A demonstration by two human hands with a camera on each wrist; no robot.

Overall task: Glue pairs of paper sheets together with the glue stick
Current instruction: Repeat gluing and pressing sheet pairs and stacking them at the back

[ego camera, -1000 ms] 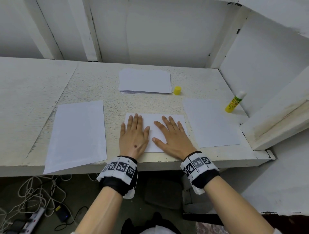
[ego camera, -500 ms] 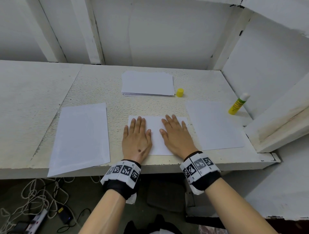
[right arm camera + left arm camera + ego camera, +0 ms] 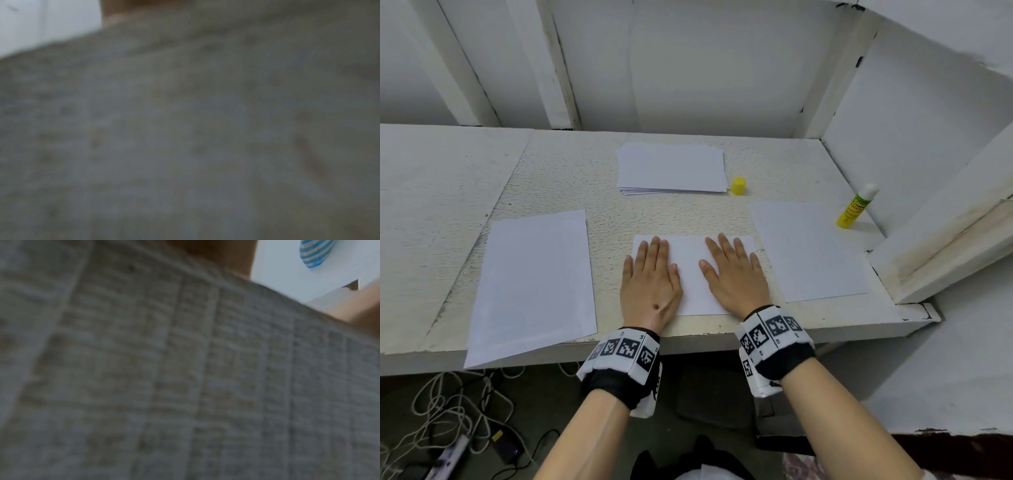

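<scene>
At the near middle of the bench (image 3: 571, 171), a white sheet (image 3: 693, 274) lies flat with both hands pressed on it. Left hand (image 3: 650, 284) covers its left part, palm down, fingers straight and close together, the little finger reaching just past the sheet's left edge. Right hand (image 3: 734, 277) covers its right part, palm down, fingers straight and slightly spread, thumb pointing toward the left hand. Neither hand grips anything. Whether this is 1 sheet or 2 stacked cannot be told.

Just right of it lies another single sheet (image 3: 808, 253), and well to the left a larger-looking sheet (image 3: 534, 284) whose near corner hangs over the bench edge. Farther back sits a stack of paper (image 3: 671, 168), with a yellow cap (image 3: 738, 186) just beside its right near corner. At the far right stands the glue stick (image 3: 856, 207), uncapped and leaning slightly, near the white side wall.

Both wrist views are blurred, showing only the rough bench surface up close. Below the bench on the left lie tangled cables (image 3: 448, 407) and a power strip (image 3: 450, 459).
</scene>
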